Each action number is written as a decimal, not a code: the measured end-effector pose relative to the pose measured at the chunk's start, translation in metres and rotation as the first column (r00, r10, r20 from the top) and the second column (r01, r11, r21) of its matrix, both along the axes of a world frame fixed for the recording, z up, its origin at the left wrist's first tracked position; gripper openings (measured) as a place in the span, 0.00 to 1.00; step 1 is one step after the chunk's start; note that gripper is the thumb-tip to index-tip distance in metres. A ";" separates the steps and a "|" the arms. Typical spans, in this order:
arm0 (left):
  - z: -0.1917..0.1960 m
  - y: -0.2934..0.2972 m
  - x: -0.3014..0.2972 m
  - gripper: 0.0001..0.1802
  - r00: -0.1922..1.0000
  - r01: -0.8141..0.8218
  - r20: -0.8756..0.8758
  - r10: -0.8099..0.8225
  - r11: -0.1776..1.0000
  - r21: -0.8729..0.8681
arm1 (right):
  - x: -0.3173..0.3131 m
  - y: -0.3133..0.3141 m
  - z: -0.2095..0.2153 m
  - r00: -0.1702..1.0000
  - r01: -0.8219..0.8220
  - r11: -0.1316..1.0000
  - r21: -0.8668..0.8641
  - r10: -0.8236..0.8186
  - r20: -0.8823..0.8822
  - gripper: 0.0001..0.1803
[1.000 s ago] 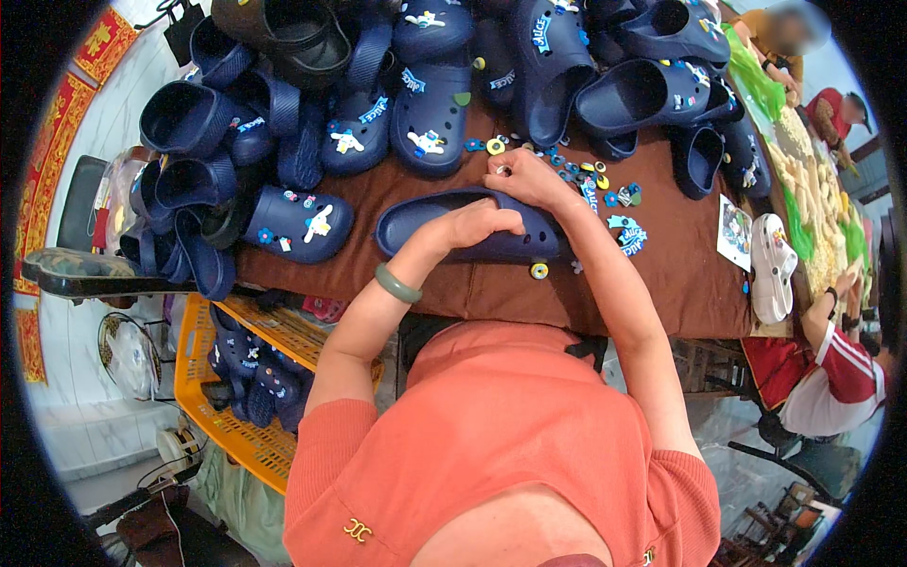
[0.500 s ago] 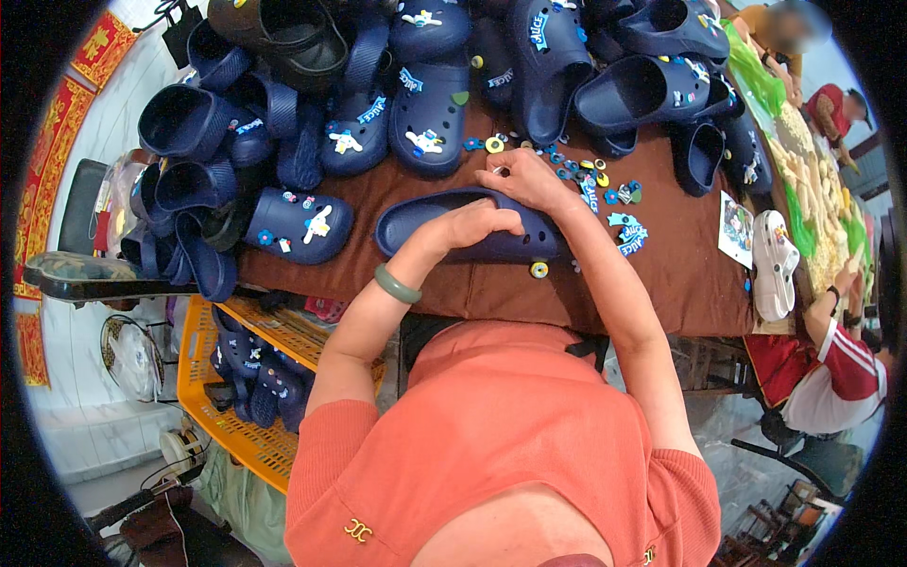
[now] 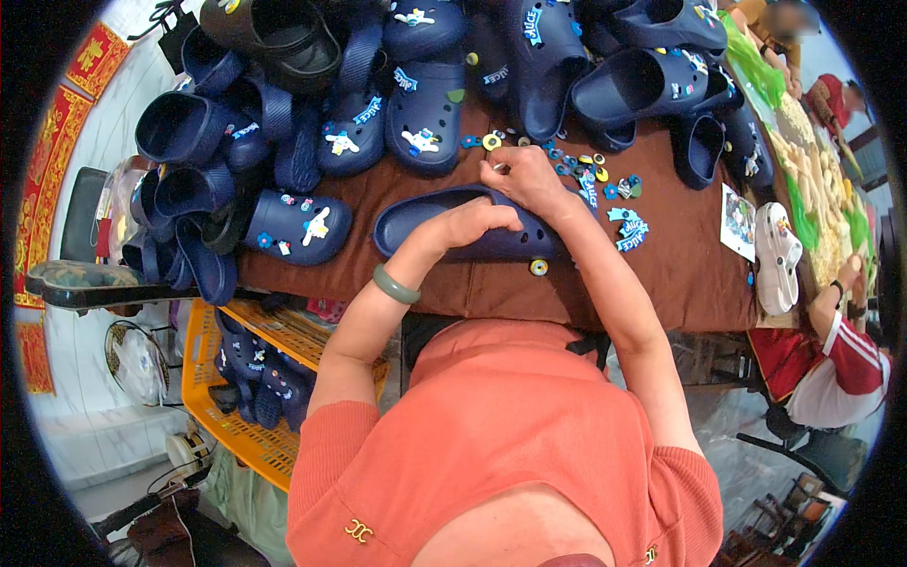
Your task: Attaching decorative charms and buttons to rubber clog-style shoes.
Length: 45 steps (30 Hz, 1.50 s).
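Observation:
A navy blue foam clog (image 3: pixel 397 230) lies sideways on the brown cloth in front of me, its heel end to the left. My left hand (image 3: pixel 477 224) grips it, with fingers reaching into the opening and the thumb lying over the upper. Just beyond the clog, my right hand (image 3: pixel 531 180) is closed in a pinch. A small whitish bit shows at its fingertips, too small to name. Beside that hand lie several loose shoe charms (image 3: pixel 590 170) in blue, yellow and black. A round yellow-and-white charm (image 3: pixel 539 267) is at the clog's near side.
Piled clogs (image 3: pixel 425 123) line the far side of the brown-covered table (image 3: pixel 378 293). One decorated clog (image 3: pixel 298 227) sits at left; a white clog (image 3: pixel 778 260) and a picture card (image 3: pixel 737 222) are at right. A yellow crate (image 3: pixel 203 369) stands lower left. Another person's arm (image 3: pixel 827 298) shows at right.
Both hands and the clog hold nearly the same place. The view has shifted slightly. At the right, the other person's hand has moved a little farther up.

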<state>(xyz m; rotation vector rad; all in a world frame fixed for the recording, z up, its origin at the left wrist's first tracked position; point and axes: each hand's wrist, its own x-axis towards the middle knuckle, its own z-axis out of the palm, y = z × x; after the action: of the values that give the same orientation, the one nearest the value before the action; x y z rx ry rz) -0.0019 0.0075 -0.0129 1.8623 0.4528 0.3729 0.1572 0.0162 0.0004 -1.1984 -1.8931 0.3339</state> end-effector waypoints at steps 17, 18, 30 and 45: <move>0.004 -0.015 -0.033 0.16 0.934 -0.358 0.027 0.358 0.934 0.015 | 0.082 -0.014 -0.006 0.782 0.432 0.833 -0.347 -0.537 -0.316 0.20; 0.006 -0.016 -0.040 0.15 0.883 -0.465 -0.011 0.469 0.873 -0.144 | 0.084 -0.015 -0.013 0.781 0.427 0.842 -0.328 -0.527 -0.335 0.20; 0.021 -0.023 -0.049 0.17 0.917 -0.349 -0.021 0.398 0.777 -0.523 | 0.067 -0.025 -0.029 0.730 0.094 0.927 -0.364 -0.313 -0.608 0.24; 0.001 -0.020 -0.006 0.19 0.914 -0.309 0.092 0.396 0.825 -0.474 | 0.084 -0.015 -0.041 0.005 -0.324 0.876 -0.356 -0.375 -0.927 0.18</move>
<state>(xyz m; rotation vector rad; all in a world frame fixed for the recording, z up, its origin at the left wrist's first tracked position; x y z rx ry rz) -0.0076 -0.0123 -0.0123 1.2706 0.6966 0.6316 0.2416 0.0012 -0.0405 -0.7653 -0.3591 1.3503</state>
